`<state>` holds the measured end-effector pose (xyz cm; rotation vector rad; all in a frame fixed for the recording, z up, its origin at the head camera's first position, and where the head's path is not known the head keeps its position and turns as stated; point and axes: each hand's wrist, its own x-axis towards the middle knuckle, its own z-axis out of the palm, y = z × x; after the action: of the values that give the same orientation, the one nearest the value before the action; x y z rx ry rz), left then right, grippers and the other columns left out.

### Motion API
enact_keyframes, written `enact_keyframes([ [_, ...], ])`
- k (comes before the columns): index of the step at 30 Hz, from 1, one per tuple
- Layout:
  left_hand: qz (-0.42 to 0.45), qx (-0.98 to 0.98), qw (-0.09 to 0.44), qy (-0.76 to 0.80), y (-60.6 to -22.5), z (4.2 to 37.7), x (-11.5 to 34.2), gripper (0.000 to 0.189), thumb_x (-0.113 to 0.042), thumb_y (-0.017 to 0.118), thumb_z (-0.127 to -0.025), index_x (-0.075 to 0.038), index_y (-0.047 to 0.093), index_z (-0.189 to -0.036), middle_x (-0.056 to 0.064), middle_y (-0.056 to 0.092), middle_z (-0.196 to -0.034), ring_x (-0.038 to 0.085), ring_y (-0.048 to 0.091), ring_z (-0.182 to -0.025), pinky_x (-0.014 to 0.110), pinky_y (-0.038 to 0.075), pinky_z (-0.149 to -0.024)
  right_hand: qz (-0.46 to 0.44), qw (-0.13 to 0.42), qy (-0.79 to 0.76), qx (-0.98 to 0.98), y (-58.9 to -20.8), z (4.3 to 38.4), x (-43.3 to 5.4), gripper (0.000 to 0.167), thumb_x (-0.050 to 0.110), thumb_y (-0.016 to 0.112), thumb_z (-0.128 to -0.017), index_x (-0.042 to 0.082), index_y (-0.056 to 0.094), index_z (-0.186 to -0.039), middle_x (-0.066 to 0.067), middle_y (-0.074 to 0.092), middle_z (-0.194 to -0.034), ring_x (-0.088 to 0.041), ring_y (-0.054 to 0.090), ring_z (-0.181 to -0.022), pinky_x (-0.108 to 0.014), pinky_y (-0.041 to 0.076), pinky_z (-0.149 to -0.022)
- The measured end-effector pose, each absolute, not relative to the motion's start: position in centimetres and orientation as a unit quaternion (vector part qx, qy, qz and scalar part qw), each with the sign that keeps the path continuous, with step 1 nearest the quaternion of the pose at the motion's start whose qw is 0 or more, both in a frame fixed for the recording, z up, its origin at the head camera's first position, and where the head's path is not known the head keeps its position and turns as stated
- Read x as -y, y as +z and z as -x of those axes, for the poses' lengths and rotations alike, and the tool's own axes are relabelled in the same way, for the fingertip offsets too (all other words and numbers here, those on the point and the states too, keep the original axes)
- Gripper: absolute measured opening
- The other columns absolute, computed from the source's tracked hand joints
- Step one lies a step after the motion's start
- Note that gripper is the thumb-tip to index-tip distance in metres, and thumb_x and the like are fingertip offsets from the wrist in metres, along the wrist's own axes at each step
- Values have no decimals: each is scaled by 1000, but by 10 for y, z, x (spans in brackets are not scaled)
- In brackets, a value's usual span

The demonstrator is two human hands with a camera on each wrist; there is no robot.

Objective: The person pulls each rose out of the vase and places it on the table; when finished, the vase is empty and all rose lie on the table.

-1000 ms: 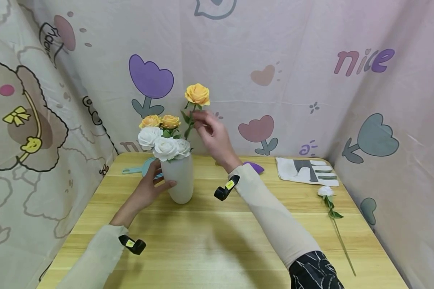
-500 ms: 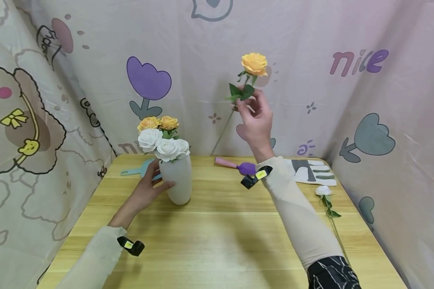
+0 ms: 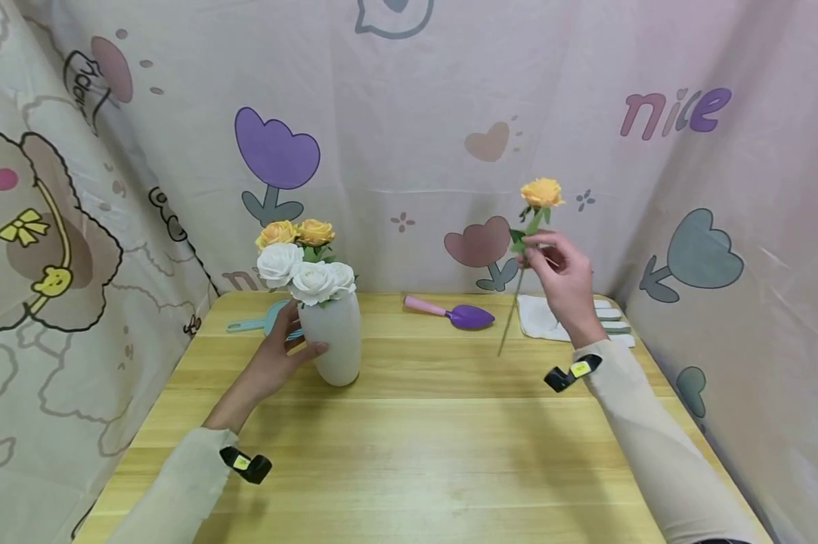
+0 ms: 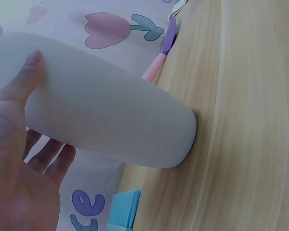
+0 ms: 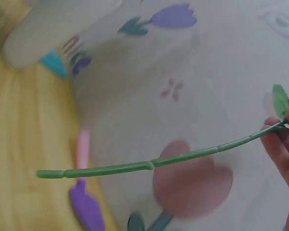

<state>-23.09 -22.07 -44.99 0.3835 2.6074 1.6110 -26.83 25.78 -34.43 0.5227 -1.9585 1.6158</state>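
A white vase (image 3: 333, 340) stands upright on the table, and my left hand (image 3: 285, 349) grips its left side; the thumb lies across the front in the left wrist view. Two yellow roses (image 3: 296, 233) and several white roses (image 3: 312, 281) fill its mouth. Over the right half of the table, my right hand (image 3: 564, 279) pinches a yellow rose (image 3: 541, 193) by the upper stem, just under the bloom. The rose is upright, its long green stem (image 5: 135, 166) pointing down, and the right wrist view shows the whole lower stem bare.
A purple trowel (image 3: 472, 316) with a pink handle lies at the table's back edge. White gloves (image 3: 538, 319) lie behind my right hand, partly covered by it. A light-blue tool (image 3: 247, 324) pokes out behind the vase. A patterned curtain (image 3: 409, 113) hangs at the back.
My right hand has lifted the yellow rose from the vase and carried it right, then lower. The white rose on the right is now hidden behind my right arm. My left hand stays put.
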Motion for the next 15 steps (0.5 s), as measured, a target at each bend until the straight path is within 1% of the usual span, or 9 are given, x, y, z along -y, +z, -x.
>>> enact_keyframes([
  [3, -124, -842, 26, 524, -449, 230, 221, 102, -29, 75, -106, -23, 2, -176, 29, 28, -172, 55, 34, -158, 70, 37, -128, -165, 234, 545, 788, -363, 256, -285, 25, 4, 65, -108, -3, 72, -131, -2, 66, -130, -3, 74, -94, -15, 63, -89],
  [5, -125, -841, 27, 526, -449, 230, 221, 102, -29, 76, -106, -24, 1, -176, 29, 28, -172, 55, 34, -158, 70, 37, -128, -149, 207, 514, 819, -374, 246, -301, 28, 6, 66, -109, 0, 72, -136, -7, 63, -136, 1, 73, -96, -11, 61, -91],
  [9, -124, -840, 27, 527, -448, 230, 221, 102, -29, 76, -106, -24, 1, -176, 29, 29, -172, 55, 34, -158, 70, 37, -128, -126, 150, 467, 862, -397, 227, -328, 31, 9, 65, -110, 2, 69, -140, -16, 59, -141, 6, 72, -97, -8, 60, -89],
  [12, -124, -840, 27, 527, -448, 230, 221, 102, -28, 76, -106, -23, 1, -176, 29, 29, -172, 55, 34, -158, 70, 37, -128, -119, 109, 452, 877, -414, 217, -344, 31, 9, 64, -111, 1, 68, -141, -20, 62, -135, 1, 75, -94, -14, 64, -85],
  [15, -124, -840, 27, 527, -449, 230, 222, 102, -29, 75, -106, -23, 1, -176, 29, 28, -172, 55, 34, -158, 70, 37, -128, -116, 80, 443, 885, -434, 209, -355, 30, 5, 63, -110, 1, 68, -140, -21, 65, -128, -7, 78, -91, -23, 68, -82],
])
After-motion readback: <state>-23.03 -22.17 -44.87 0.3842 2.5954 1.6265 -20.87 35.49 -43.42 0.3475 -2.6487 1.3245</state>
